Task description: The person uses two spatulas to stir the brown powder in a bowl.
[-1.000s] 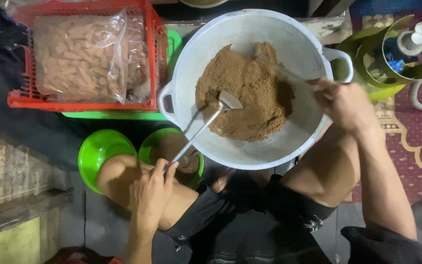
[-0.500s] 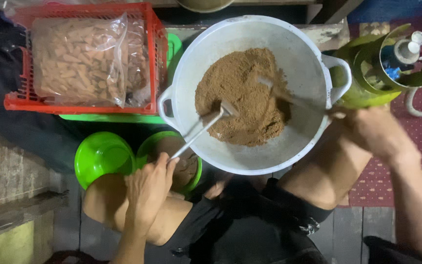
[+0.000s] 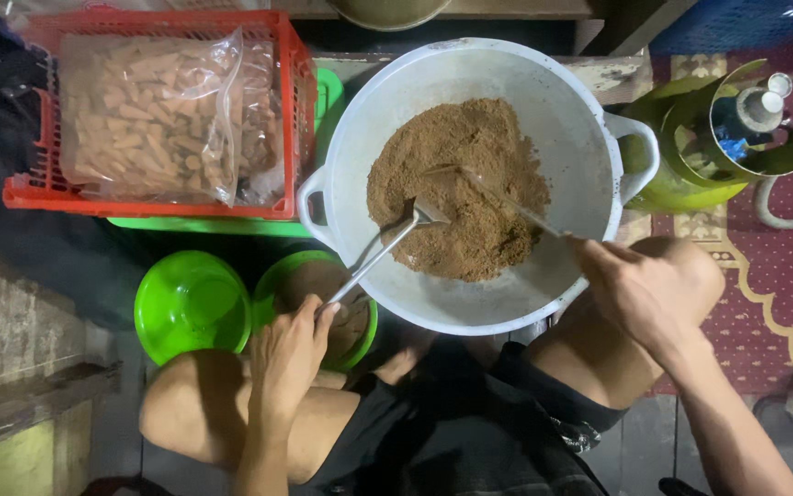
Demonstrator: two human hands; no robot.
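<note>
Right, I see both hands pinching spoons. Left hand (image 3: 288, 360) grips the handle end of a metal spoon (image 3: 387, 250), bowl resting on the brown powder heap (image 3: 459, 188). Right hand (image 3: 649, 292) holds a second spoon (image 3: 498, 195), its tip buried in the heap. Powder sits in the white tub (image 3: 569, 110) between the knees. I judge the powder loose, light and crumbly, the spoons stiff and best held far back on the handle. Green bowls (image 3: 191, 303) lie beside the left hand.

Glossy white plastic basin (image 3: 566, 138), shiny metal spoons (image 3: 387, 248), red plastic crate (image 3: 300, 119).
</note>
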